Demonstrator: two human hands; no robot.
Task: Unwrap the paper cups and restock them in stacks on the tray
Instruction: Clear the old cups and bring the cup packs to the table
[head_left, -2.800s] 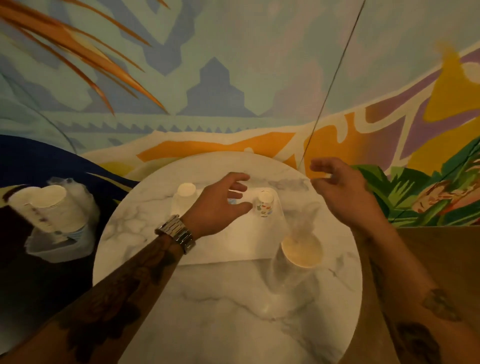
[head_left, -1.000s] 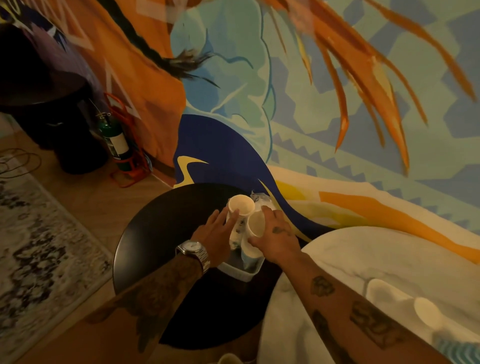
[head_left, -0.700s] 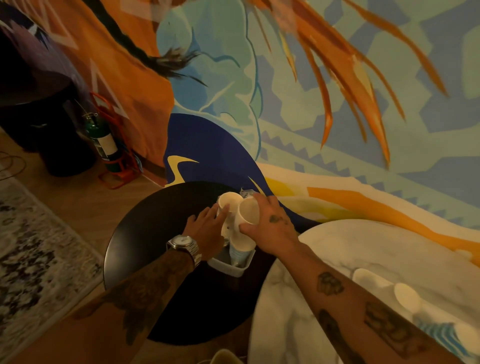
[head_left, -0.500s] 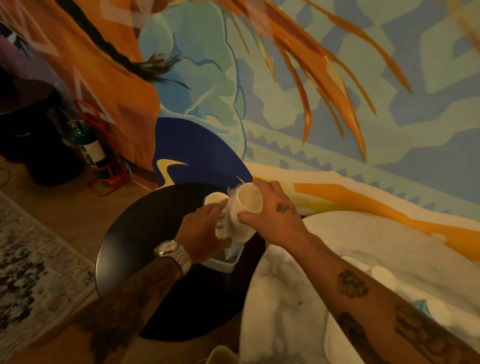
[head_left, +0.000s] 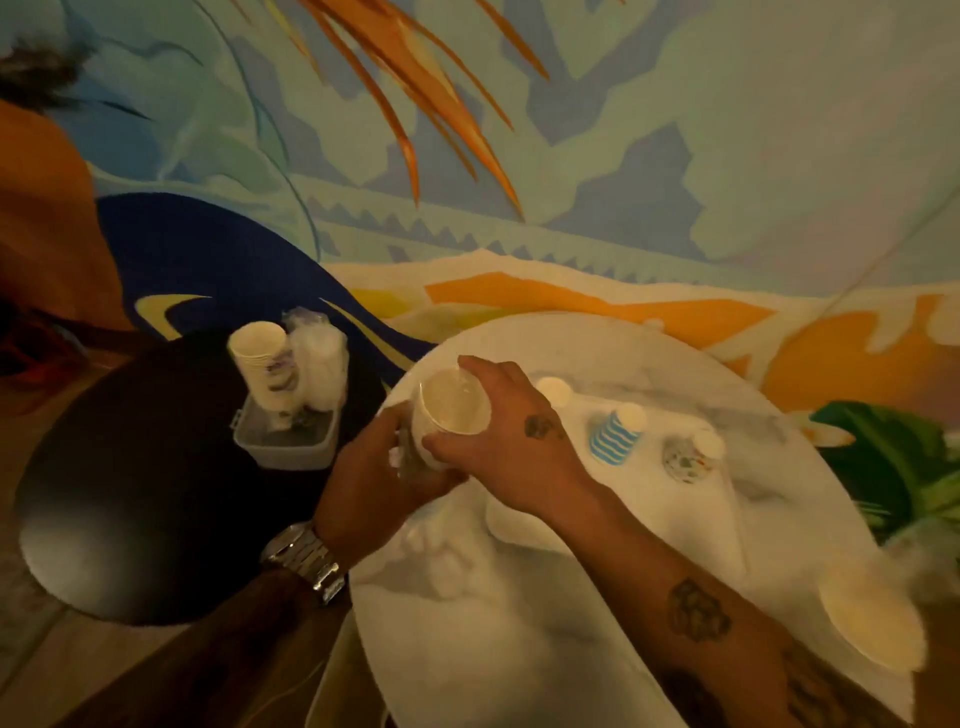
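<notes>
Both hands hold a plastic-wrapped stack of white paper cups (head_left: 451, 415) over the left edge of the white marble table (head_left: 519, 649). My right hand (head_left: 511, 441) grips it near the rim from the right; my left hand (head_left: 379, 483) grips its lower part. On the white tray (head_left: 691, 514) stand a plain white cup stack (head_left: 553, 391), a blue-striped stack (head_left: 615, 434) and a speckled stack (head_left: 691, 457). Left, in a clear plastic bin (head_left: 285, 447) on the black round table (head_left: 130, 493), stand an unwrapped cup stack (head_left: 265, 364) and a wrapped one (head_left: 319, 364).
Another wrapped cup stack (head_left: 872, 618) lies at the marble table's right edge. A painted mural wall runs behind both tables. Wood floor shows at the lower left.
The wrapped cup stack has been lifted out of the bin on the black table and carried right to the marble table's edge. The view has swung right with it.
</notes>
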